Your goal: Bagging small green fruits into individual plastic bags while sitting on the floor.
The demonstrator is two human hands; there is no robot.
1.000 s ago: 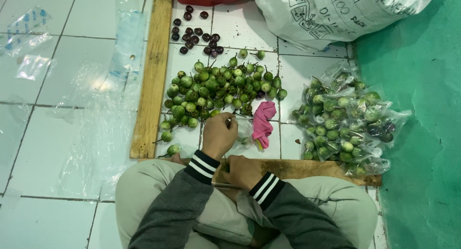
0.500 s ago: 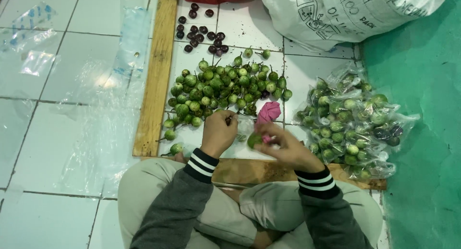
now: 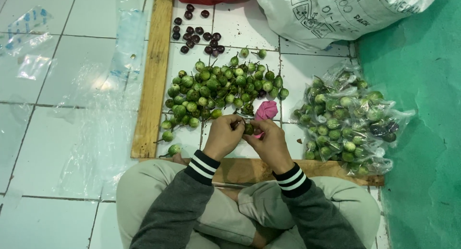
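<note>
A heap of small round green eggplants lies on the white tiled floor in front of me. My left hand and my right hand meet just below the heap. Between their fingertips sits one green eggplant; both hands pinch around it. A clear plastic bag seems to be held under the left hand's fingers, mostly hidden. A pink cloth lies just beyond my right hand.
Dark purple eggplants are scattered beyond the green heap. Filled clear bags of green eggplants are piled at the right. A wooden plank runs along the left, another across my knees. A large white sack sits behind; loose plastic sheets lie at the left.
My right hand came up from my lap, took a green eggplant near the pink cloth and brought it left to my left hand. The left hand stayed in place.
</note>
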